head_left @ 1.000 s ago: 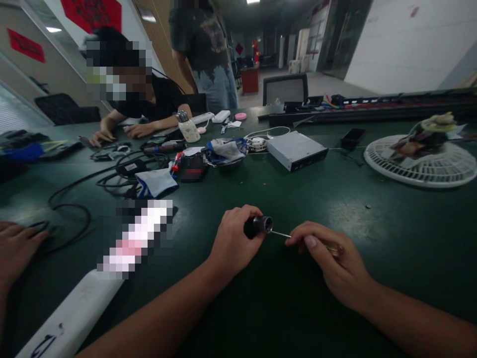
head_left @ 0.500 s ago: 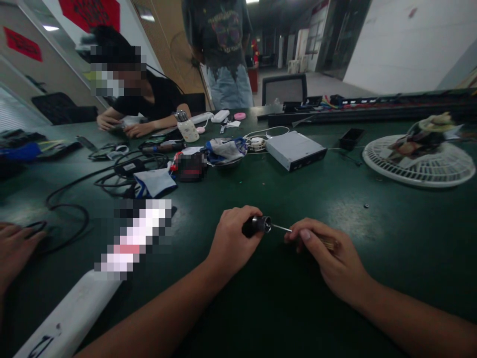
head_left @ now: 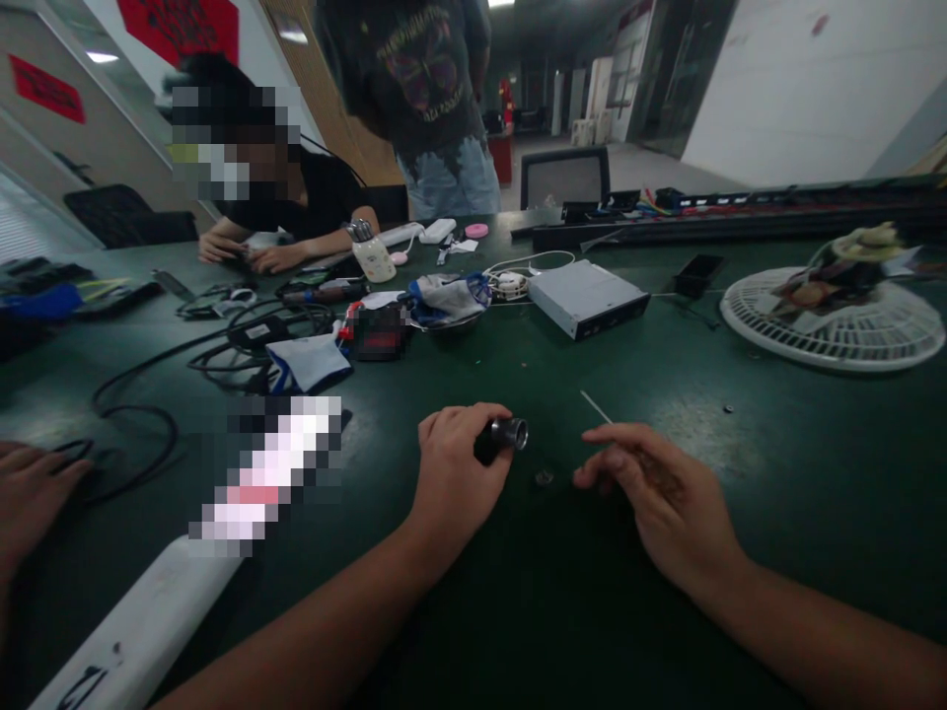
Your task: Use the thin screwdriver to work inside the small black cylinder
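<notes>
My left hand (head_left: 460,473) is closed around a dark cylinder with a shiny metal rim, which looks like a flashlight barrel (head_left: 510,434). Its round open end faces right. My right hand (head_left: 658,483) grips a screwdriver (head_left: 596,406) by the handle, which the fingers mostly hide. The thin shaft points up and to the left, apart from the barrel. Between my two hands, a small round dark part (head_left: 544,477) lies on the green table (head_left: 518,602). Farther right sits a tiny ring-like piece (head_left: 729,408).
A grey disc drive (head_left: 584,296) stands ahead, with a white fan grille (head_left: 829,320) at right. White-and-blue cloth (head_left: 309,363), black cables (head_left: 133,365) and a bottle (head_left: 371,251) lie left of centre. A long white object (head_left: 140,621) is near left. Other people sit and stand beyond.
The screwdriver's tip has come away from the barrel and swung upward. A small round part now lies on the table below the barrel's end. The standing person has shifted left.
</notes>
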A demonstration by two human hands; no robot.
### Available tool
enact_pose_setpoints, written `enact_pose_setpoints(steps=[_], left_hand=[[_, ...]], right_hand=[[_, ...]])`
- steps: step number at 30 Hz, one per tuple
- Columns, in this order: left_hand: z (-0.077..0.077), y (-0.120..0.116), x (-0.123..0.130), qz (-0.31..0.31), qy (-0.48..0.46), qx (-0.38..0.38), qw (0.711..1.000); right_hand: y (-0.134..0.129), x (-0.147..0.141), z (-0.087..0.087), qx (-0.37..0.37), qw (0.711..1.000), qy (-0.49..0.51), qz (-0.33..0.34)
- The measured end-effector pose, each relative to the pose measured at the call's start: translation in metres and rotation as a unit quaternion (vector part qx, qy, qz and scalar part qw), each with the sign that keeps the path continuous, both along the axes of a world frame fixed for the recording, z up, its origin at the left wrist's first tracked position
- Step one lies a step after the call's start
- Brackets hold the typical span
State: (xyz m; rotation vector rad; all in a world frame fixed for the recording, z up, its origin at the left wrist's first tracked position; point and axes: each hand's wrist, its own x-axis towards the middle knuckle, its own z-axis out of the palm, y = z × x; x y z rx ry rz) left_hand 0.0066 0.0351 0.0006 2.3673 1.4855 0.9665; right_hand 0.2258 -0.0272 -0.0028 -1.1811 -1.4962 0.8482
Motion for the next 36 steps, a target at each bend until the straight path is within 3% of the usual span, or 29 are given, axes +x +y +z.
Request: enact_pose_setpoints(steps=[5, 8, 17, 21, 25, 29, 36], left_hand=[[0.000, 0.001, 0.002, 0.041, -0.007, -0.006, 0.999], [-0.001, 0.002, 0.002, 0.041, -0.016, -0.001, 0.999], [-0.002, 0.002, 0.000, -0.018, -0.001, -0.032, 0.999], [-0.001, 0.000, 0.001, -0.070, -0.001, -0.035, 0.997], [0.002, -0.002, 0.002, -0.153, 0.008, -0.032, 0.988], [0.005, -0.005, 0.003, -0.239, 0.024, -0.025, 0.970], [0.005, -0.004, 0.002, -0.283, 0.014, -0.007, 0.959]], right_hand=[[0.001, -0.008, 0.006, 0.038, 0.970, -0.195, 0.142], [0.002, -0.011, 0.005, 0.045, 0.953, -0.245, 0.170], [0.000, -0.003, 0.000, 0.014, 0.981, -0.159, 0.109], [0.001, -0.005, -0.002, -0.018, 0.997, -0.065, 0.038], [0.002, -0.006, -0.004, 0.007, 1.000, 0.013, 0.008], [0.001, -0.005, -0.003, 0.010, 1.000, -0.002, 0.025], [0.001, -0.005, -0.002, -0.049, 0.998, -0.037, -0.011]])
